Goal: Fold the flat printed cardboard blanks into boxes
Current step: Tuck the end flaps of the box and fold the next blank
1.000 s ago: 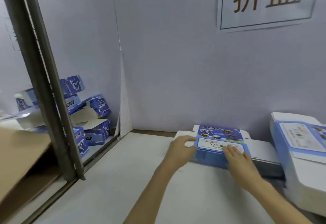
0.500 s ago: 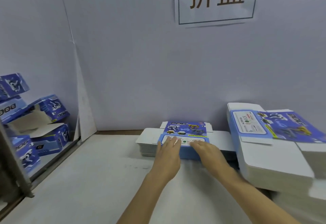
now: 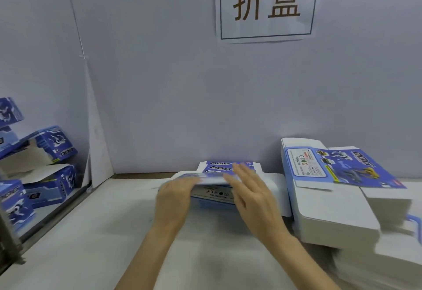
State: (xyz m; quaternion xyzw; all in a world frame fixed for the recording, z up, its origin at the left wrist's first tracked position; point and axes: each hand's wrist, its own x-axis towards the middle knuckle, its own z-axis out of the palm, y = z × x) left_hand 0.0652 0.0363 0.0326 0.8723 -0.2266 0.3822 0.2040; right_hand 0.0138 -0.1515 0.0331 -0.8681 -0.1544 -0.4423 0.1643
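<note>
Cardboard blank (image 3: 213, 195) under both hands (image 3: 212, 198).

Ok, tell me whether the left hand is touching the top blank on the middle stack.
Touching. The head view shows the left hand gripping the near-left edge of the top blank, with its fingers curled over the lifted, motion-blurred edge.

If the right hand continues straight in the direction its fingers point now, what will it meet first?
The right hand points away from the person over the blue printed cardboard blank. Past that blank's far edge, it would probably meet the pale grey back wall first, though the depth is unclear.
</note>
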